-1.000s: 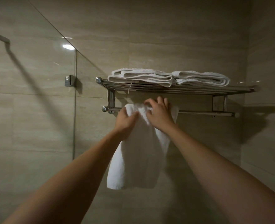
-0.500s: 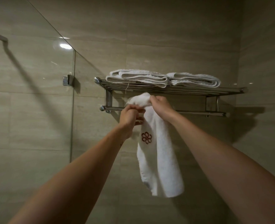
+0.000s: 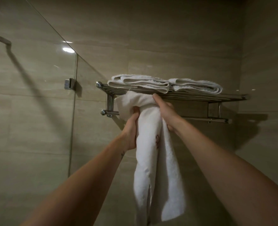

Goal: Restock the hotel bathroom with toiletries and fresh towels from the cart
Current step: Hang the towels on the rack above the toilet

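A white hand towel (image 3: 153,168) with a small red emblem hangs bunched below a chrome wall rack (image 3: 229,97). My left hand (image 3: 131,129) grips the gathered towel from the left, just below the rack's lower bar (image 3: 205,119). My right hand (image 3: 165,111) grips the towel's top from the right, fingertips up by the shelf's front edge. The towel's upper part puffs out to the left in front of the bar; whether it passes over the bar is hidden. Two folded white towels (image 3: 139,83) (image 3: 198,86) lie side by side on the shelf.
A glass shower panel (image 3: 37,95) stands at the left, held to the tiled wall by a chrome clamp (image 3: 68,84). A side wall (image 3: 265,62) closes in at the right. The rack's right half carries nothing on its lower bar.
The towel has gone from spread flat on the bar to gathered into a narrow bunch. Both hands rose toward the shelf, and the view moved closer to the rack.
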### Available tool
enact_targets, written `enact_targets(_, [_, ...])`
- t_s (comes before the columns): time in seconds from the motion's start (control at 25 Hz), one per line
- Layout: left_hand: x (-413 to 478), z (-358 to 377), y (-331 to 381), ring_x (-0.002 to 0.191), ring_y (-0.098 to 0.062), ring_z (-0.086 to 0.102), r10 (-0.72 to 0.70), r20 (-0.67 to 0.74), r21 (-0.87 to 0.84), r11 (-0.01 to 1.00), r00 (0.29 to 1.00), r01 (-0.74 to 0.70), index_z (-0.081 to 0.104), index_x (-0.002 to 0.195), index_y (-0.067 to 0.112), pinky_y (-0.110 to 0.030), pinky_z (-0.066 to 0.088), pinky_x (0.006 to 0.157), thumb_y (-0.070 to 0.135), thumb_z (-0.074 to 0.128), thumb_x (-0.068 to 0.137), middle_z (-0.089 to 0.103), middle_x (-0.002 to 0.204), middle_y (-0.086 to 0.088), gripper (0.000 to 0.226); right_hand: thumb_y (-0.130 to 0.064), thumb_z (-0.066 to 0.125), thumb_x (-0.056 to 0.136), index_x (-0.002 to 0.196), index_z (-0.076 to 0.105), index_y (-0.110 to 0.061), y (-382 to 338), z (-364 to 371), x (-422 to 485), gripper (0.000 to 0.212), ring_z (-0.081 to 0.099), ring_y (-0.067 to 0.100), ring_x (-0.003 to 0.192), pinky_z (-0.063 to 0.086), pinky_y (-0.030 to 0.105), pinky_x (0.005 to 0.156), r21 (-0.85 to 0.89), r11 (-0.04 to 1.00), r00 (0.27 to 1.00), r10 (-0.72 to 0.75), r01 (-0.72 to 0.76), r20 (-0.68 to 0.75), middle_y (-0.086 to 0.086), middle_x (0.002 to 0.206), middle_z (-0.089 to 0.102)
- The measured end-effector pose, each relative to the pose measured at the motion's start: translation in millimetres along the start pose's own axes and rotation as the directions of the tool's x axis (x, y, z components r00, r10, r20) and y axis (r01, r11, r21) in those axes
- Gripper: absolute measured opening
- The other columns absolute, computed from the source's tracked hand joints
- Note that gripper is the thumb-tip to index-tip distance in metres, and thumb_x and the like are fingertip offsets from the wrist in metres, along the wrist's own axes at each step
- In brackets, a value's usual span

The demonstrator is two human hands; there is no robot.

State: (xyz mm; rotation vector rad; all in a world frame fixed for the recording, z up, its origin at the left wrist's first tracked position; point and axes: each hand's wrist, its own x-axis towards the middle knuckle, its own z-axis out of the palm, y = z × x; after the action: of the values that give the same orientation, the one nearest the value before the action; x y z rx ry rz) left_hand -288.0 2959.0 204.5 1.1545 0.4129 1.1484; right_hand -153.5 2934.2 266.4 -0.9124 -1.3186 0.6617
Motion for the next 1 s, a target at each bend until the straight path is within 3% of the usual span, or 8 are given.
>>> enact_targets(0.08, [-1.0, -0.9, 3.7, 0.113, -0.033, 0.067, 0.071, -0.015, 0.006, 0.997, 0.997, -0.071, 0.063, 0.131, 0.015, -0.05, 0.05, 0.102, 0.056, 0.062, 0.091, 0.07, 0.123, -0.014, 0.057, -0.062, 0.06, 0.091, 0.104, 0.071, -0.01, 10.7, -4.6, 5.4, 0.054, 0.073, 0.025, 0.092, 0.057, 0.034, 0.082, -0.165, 0.986, 0.982, -0.023, -0.009, -0.188, 0.01, 0.1, 0.076])
enact_targets(0.16, [2.3, -7.8, 7.9, 0.11, -0.034, 0.069, 0.161, -0.153, 0.072, 0.986, 0.975, -0.151, 0.059, 0.133, 0.011, -0.051, 0.052, 0.1, 0.04, 0.077, 0.085, 0.069, 0.123, -0.014, 0.059, -0.067, 0.054, 0.091, 0.115, 0.067, -0.005, 23.3, -12.9, 7.9, 0.067, 0.069, 0.028, 0.101, 0.056, 0.04, 0.091, -0.318, 0.943, 0.972, 0.021, -0.096, -0.232, 0.012, 0.112, 0.071])
enact_targets(0.36, [11.8, -20.1, 13.9, 0.089, -0.015, 0.067, 0.456, -0.419, 0.457, 0.853, 0.785, -0.252, 0.06, 0.113, 0.023, -0.031, 0.056, 0.072, 0.048, 0.087, 0.07, 0.07, 0.101, 0.004, 0.057, -0.07, 0.056, 0.088, 0.123, 0.063, -0.012, 34.3, -11.2, 2.2, 0.068, 0.063, 0.021, 0.105, 0.051, 0.035, 0.093, -0.344, 0.936, 0.994, 0.051, -0.08, -0.094, 0.006, 0.12, 0.067])
enact_targets(0.48, [12.3, -25.5, 25.4, 0.092, -0.015, 0.069, 0.561, -0.287, 0.731, 0.652, 0.777, -0.201, 0.062, 0.117, 0.031, -0.035, 0.058, 0.074, 0.084, 0.071, 0.061, 0.071, 0.103, 0.008, 0.077, -0.059, 0.072, 0.083, 0.121, 0.06, -0.016, 33.3, -4.6, 0.5, 0.058, 0.065, 0.016, 0.101, 0.053, 0.029, 0.081, -0.346, 0.938, 1.0, -0.019, 0.013, -0.013, -0.001, 0.112, 0.068])
enact_targets(0.6, [15.3, -30.4, 35.6, 0.099, -0.028, 0.068, 0.62, -0.244, 0.933, 0.361, 0.746, 0.005, 0.053, 0.126, 0.023, -0.039, 0.053, 0.077, 0.095, 0.047, 0.065, 0.069, 0.112, -0.002, 0.095, -0.041, 0.072, 0.087, 0.093, 0.064, -0.016, 34.3, -0.4, 8.7, 0.026, 0.067, 0.019, 0.083, 0.046, 0.025, 0.059, -0.493, 0.869, 0.989, -0.106, 0.041, -0.105, -0.003, 0.085, 0.067])
enact_targets(0.72, [21.0, -32.3, 41.9, 0.103, -0.037, 0.065, 0.664, -0.182, 0.982, 0.164, 0.726, 0.096, 0.038, 0.133, 0.012, -0.044, 0.053, 0.082, 0.084, 0.045, 0.08, 0.062, 0.122, -0.015, 0.09, -0.047, 0.065, 0.089, 0.082, 0.061, -0.017, 32.7, 3.5, 16.2, 0.03, 0.06, 0.018, 0.067, 0.038, 0.026, 0.052, -0.62, 0.784, 0.977, -0.109, -0.028, -0.182, -0.004, 0.073, 0.061])
enact_targets(0.88, [25.0, -36.8, 46.4, 0.088, -0.034, 0.053, 0.708, -0.14, 0.989, 0.136, 0.692, 0.061, 0.033, 0.131, 0.009, -0.042, 0.04, 0.072, 0.045, 0.049, 0.091, 0.049, 0.125, -0.018, 0.056, -0.048, 0.062, 0.086, 0.075, 0.058, -0.018, 32.4, 7.2, 27.1, 0.032, 0.059, 0.019, 0.065, 0.033, 0.025, 0.049, -0.687, 0.724, 0.956, -0.157, -0.059, -0.249, -0.003, 0.07, 0.06])
enact_targets(1.0, [30.2, -36.1, 44.9, 0.078, -0.03, 0.049, 0.737, -0.075, 0.997, 0.066, 0.671, 0.039, 0.031, 0.129, 0.012, -0.041, 0.036, 0.067, 0.029, 0.057, 0.089, 0.049, 0.119, -0.016, 0.051, -0.048, 0.061, 0.085, 0.069, 0.056, -0.019, 33.3, 8.8, 35.2, 0.033, 0.061, 0.024, 0.071, 0.033, 0.026, 0.051, -0.758, 0.649, 0.95, -0.19, -0.066, -0.246, 0.001, 0.075, 0.065])
